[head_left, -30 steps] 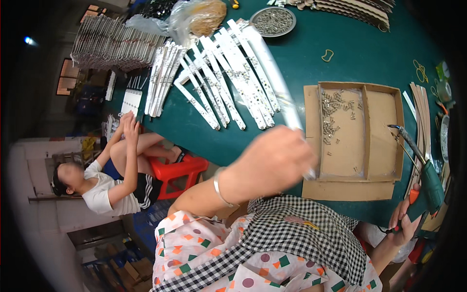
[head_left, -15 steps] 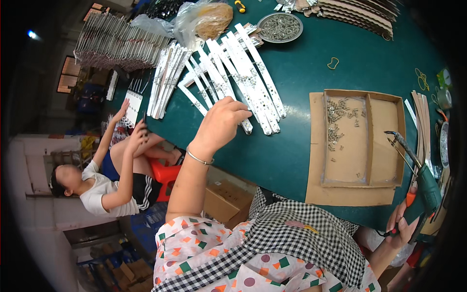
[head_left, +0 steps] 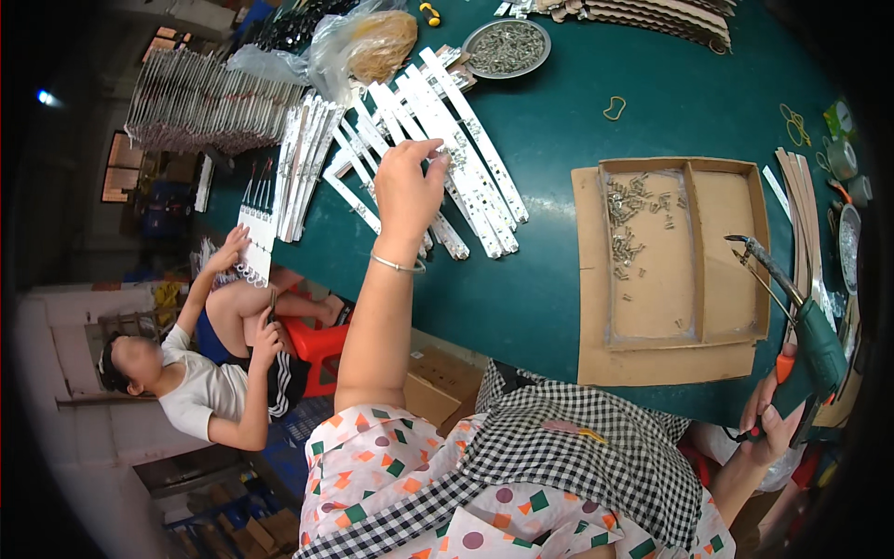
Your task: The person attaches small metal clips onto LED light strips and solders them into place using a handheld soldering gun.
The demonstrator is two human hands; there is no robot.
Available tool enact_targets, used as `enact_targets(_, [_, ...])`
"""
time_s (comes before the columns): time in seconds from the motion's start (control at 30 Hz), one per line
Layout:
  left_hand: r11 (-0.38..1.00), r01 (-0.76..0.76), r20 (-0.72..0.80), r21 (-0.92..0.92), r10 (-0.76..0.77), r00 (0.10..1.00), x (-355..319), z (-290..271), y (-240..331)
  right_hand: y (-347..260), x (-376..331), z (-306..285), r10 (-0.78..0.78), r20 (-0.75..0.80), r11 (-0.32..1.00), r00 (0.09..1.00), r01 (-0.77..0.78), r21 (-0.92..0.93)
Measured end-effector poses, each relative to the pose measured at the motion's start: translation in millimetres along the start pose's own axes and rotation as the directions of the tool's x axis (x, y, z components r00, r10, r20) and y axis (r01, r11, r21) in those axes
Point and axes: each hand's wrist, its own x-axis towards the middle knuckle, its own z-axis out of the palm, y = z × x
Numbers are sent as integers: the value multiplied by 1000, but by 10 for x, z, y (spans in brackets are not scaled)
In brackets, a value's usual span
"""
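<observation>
My left hand (head_left: 410,189) is over a fan of white LED strips (head_left: 475,200), thumb and forefinger parted, with nothing visible between them. Small metal clips (head_left: 453,155) lie on the strips right by its fingertips. At the table's right edge, my right hand (head_left: 771,430) is closed around the handle of a green soldering gun (head_left: 819,349). The gun's metal tip (head_left: 745,244) and a thin tube beside it point up and left, over the right side of a shallow cardboard tray (head_left: 691,256). More metal clips (head_left: 626,247) lie in the tray's left compartment.
A metal bowl of small parts (head_left: 507,48) stands at the back, near a yellow rubber band (head_left: 615,108). Stacked strips (head_left: 209,101) and plastic bags sit far left. At left, a seated person (head_left: 200,373) holds a white board. Tape rolls (head_left: 841,158) stand far right.
My left hand has moved away from me across the strips, and its thumb and forefinger have come apart. My right hand keeps its hold on the soldering gun. The view has shifted slightly.
</observation>
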Motion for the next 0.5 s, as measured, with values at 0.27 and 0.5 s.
enact_targets(0.27, [970, 151, 6, -190, -153, 988, 8, 44, -85, 28, -54, -73, -14, -58, 1000, 998, 15, 4])
enact_targets(0.5, [509, 306, 148, -804, -326, 934, -81, -48, 268, 28, 17, -33, -9, -9, 1000, 1000, 9, 13])
